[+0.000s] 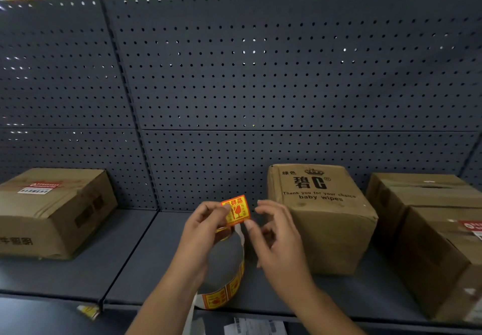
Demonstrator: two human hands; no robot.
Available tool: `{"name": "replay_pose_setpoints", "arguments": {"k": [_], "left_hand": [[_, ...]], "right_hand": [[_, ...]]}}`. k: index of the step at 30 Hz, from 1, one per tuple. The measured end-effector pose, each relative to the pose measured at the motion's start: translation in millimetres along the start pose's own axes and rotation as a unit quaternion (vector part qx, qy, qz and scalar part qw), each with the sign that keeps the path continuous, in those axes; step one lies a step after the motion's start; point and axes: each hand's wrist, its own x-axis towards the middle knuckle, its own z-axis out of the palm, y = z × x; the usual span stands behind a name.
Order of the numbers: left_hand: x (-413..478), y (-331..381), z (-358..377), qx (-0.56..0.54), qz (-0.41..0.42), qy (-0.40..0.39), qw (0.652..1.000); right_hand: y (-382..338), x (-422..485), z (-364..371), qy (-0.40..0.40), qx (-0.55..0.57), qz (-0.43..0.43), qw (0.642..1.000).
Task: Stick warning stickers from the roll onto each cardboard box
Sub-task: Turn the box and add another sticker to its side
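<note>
Left hand (200, 233) pinches the sticker (237, 212) mid-frame, right hand (276, 238) loose beside it; peel looks done, next stick it on the centre-right box (320, 217).

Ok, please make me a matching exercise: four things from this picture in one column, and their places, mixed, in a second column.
1. red-and-yellow square warning sticker
2. grey roll of stickers
3. brown cardboard box printed "baby wipes"
4. brown cardboard box with a barcode label on top

A. far left on the dark shelf
B. under the left hand
C. on the shelf, right of the right hand
D. pinched by the left hand's fingertips

Pairs: 1-D; 2-B; 3-C; 4-A.
</note>
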Motion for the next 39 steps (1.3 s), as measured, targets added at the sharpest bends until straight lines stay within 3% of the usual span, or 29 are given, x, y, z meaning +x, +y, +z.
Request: {"name": "replay_pose_setpoints", "arguments": {"k": [3, 7, 13, 20, 27, 34, 39], "left_hand": [[-2, 9, -4, 0.023, 0.007, -0.053, 0.998], [-6, 19, -4, 0.096, 0.067, -0.100, 0.988], [-1, 20, 0, 0.200, 0.196, -0.029, 0.960], [-3, 16, 19, 0.194, 0.254, 0.000, 0.948], [0, 18, 33, 0.216, 0.250, -0.063, 0.942], [0, 15, 61, 0.272, 0.261, -0.037, 0.926], [2, 26, 88, 0.302, 0.275, -0.059, 0.911]], "right_hand": [[-10, 15, -5, -0.006, 0.097, 0.098, 0.990], [-16, 30, -17, -0.038, 0.159, 0.115, 0.980], [-26, 36, -24, -0.028, 0.139, 0.093, 0.985], [-32, 41, -25, 0.008, 0.071, 0.030, 0.997], [-33, 42, -46, 0.046, 0.059, 0.043, 0.996], [-27, 41, -71, 0.081, 0.005, 0.040, 0.996], [-21, 38, -92, 0.134, -0.019, 0.036, 0.990]]}}
